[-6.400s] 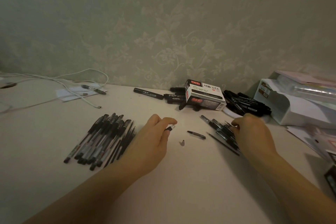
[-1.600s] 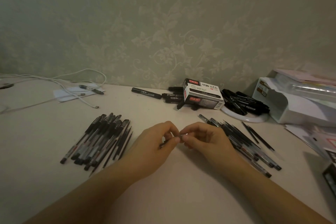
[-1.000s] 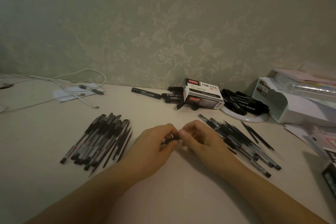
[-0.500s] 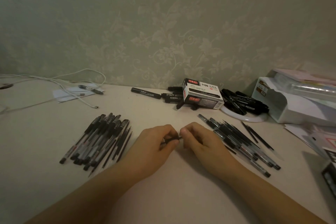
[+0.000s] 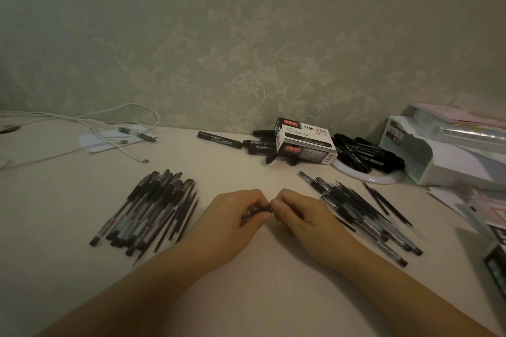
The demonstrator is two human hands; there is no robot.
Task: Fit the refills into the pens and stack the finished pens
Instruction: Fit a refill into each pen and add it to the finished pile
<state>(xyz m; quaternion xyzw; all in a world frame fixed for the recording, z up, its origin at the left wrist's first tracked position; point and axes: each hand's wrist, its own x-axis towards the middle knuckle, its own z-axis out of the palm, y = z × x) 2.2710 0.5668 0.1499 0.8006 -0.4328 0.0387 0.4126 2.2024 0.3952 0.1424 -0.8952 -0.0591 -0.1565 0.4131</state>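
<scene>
Head view: both hands meet at table centre, near edge. Left hand (image 5: pixel 232 216) and right hand (image 5: pixel 298 213) each have fingers curled and pinching one dark pen (image 5: pixel 258 210) between them, fingertips nearly touching. The pen's long axis runs left to right, near level, its left end slightly nearer; most of the barrel is hidden in the hands, so which end bears the tip cannot be told. It is held just above the table (image 5: pixel 260 268).

Left pile (image 5: pixel 153 210) of pens: long axes run from near-left to far-right. Right pile (image 5: pixel 361 213): axes run from far-left to near-right, with thin refills (image 5: pixel 383 202) along its far-right edge.

Against 0.5 s ago: hands in the same place, thumbs closer, less of the pen showing between them. Against 6.4 s ago: the hands were apart, the right one on the right pile, and small parts lay on the table between them; those parts are gone.
</scene>
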